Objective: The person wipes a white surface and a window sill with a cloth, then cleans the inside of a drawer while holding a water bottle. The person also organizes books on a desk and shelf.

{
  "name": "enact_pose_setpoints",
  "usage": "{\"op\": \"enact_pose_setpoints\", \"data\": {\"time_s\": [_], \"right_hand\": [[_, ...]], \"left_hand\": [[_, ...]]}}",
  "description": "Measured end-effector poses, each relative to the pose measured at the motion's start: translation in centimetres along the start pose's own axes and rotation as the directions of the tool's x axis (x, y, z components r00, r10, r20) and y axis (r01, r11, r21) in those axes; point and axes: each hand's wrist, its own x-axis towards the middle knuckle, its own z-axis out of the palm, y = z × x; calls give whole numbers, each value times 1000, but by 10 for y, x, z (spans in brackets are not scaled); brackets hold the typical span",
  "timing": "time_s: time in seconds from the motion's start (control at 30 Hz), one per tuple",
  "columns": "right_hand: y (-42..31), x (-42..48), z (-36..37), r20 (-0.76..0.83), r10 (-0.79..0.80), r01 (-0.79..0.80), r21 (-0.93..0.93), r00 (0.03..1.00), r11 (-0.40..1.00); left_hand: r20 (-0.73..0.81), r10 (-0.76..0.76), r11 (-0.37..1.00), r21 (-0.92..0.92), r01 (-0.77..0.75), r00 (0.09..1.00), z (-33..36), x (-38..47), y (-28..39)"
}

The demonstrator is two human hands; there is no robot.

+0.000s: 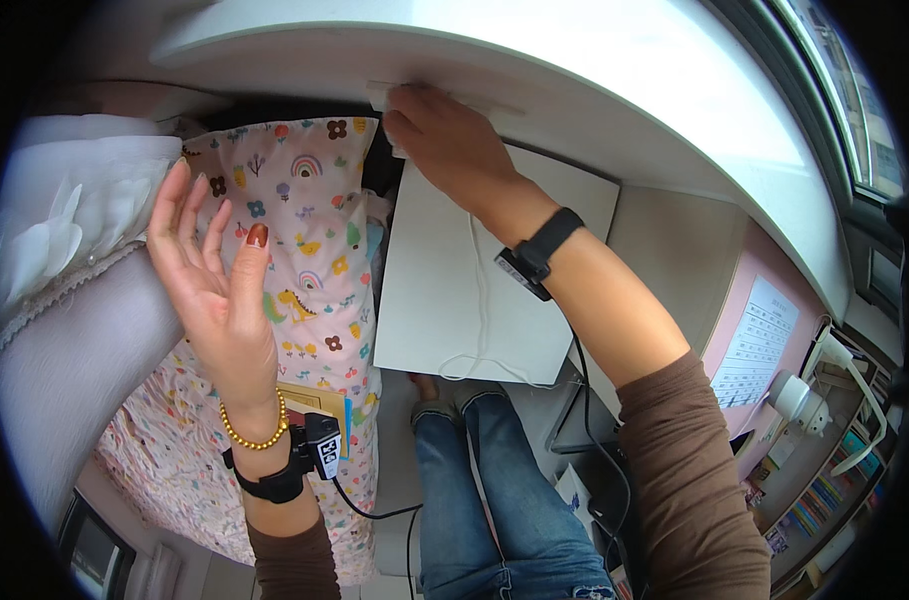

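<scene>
My right hand [447, 146] reaches to the pale wall [567, 124] under the windowsill. Its fingers press a white cloth or wipe [379, 96] there, mostly hidden by the hand. Below that arm is a white cabinet top [447, 285] with a thin white cord [483, 292] trailing over it. My left hand [225, 292] holds nothing; palm turned up and fingers apart, it hovers over a bed with patterned pink bedding [319, 225]. Both wrists carry black straps with small cabled devices, and a gold bead bracelet [253, 442] circles the left one.
A white windowsill [574, 45] curves across the top. White ruffled fabric [79, 202] hangs at the left. Papers or booklets [327, 401] lie on the bed. To the right stand a small white camera-like device [796, 401], a power strip [837, 349] and bookshelves [822, 502]. A black cable [593, 427] hangs beside my legs.
</scene>
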Motion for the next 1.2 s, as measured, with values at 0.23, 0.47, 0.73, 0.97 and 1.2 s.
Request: {"op": "enact_pose_setpoints", "data": {"time_s": [0.23, 0.47, 0.73, 0.97, 1.2], "right_hand": [[14, -24, -13, 14, 58, -57, -46, 998, 997], [11, -32, -23, -13, 99, -100, -96, 995, 990], [-3, -54, -64, 106, 411, -421, 107, 906, 901], [-63, -86, -114, 471, 628, -540, 836, 619, -95], [-79, -105, -202, 608, 540, -107, 715, 582, -691]], "left_hand": [[20, -42, 999, -33, 43, 999, 2, -2, 3], [25, -30, 999, 12, 30, 999, -3, -1, 7], [14, -83, 996, 25, 82, 996, -17, -3, 9], [18, -244, 962, -123, 244, 970, -24, -6, 26], [99, -252, 932, -243, 269, 963, -9, -6, 89]]}}
